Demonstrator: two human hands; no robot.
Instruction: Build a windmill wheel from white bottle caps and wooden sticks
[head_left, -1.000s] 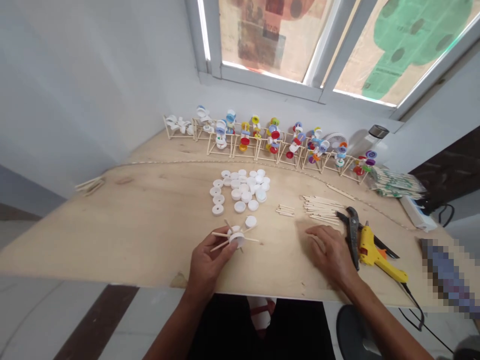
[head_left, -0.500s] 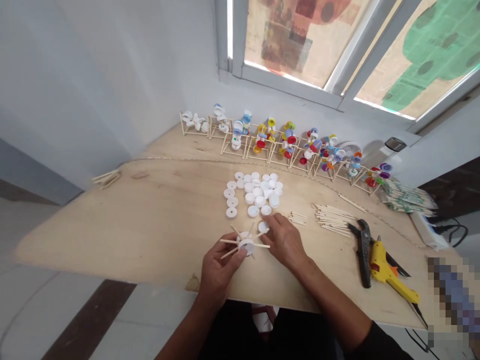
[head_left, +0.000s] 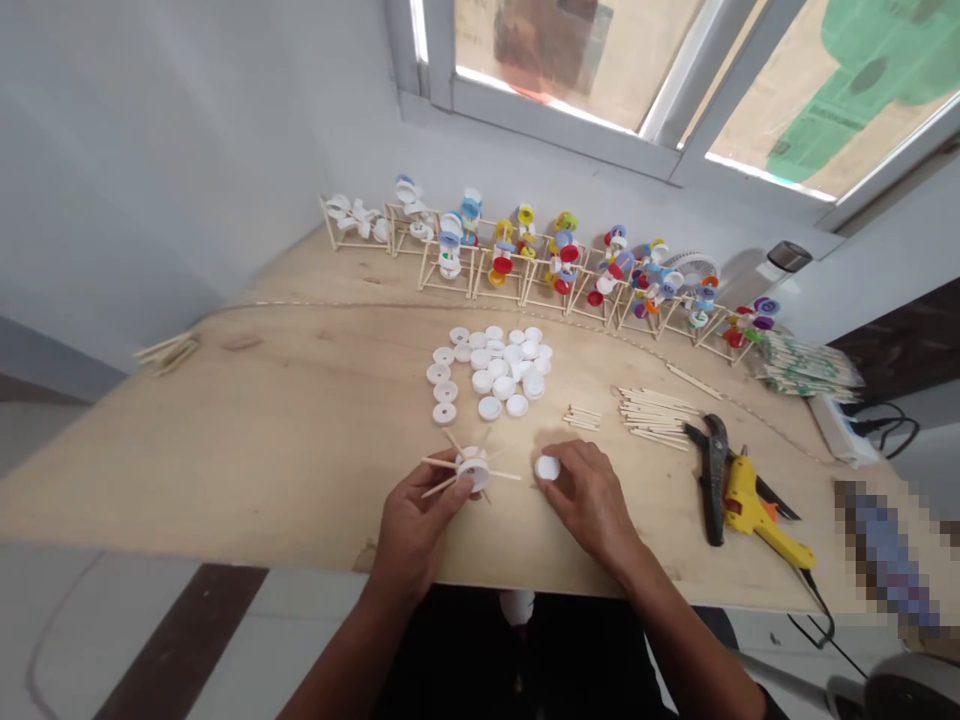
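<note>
My left hand (head_left: 424, 515) is closed on a hub of white bottle caps (head_left: 473, 474), from which several thin wooden sticks (head_left: 504, 476) stick out like spokes. The thumb presses the hub's near face. To the right, my right hand (head_left: 589, 495) pinches a single white bottle cap (head_left: 547, 467) between thumb and fingers, just over the table and apart from the hub. Beyond both hands lies a cluster of loose white caps (head_left: 504, 386). Along its left side, some caps (head_left: 445, 413) show a hole in the middle.
Short sticks (head_left: 582, 418) and longer sticks (head_left: 656, 412) lie right of the caps. A black cutter (head_left: 715, 480) and a yellow glue gun (head_left: 750, 500) rest further right. Stick frames with coloured cap wheels (head_left: 502, 265) line the wall. A bottle (head_left: 780, 262) stands behind.
My right hand has drawn the white cap away from the hub, to the right. My left hand still holds the hub. The whole view has shifted slightly.
</note>
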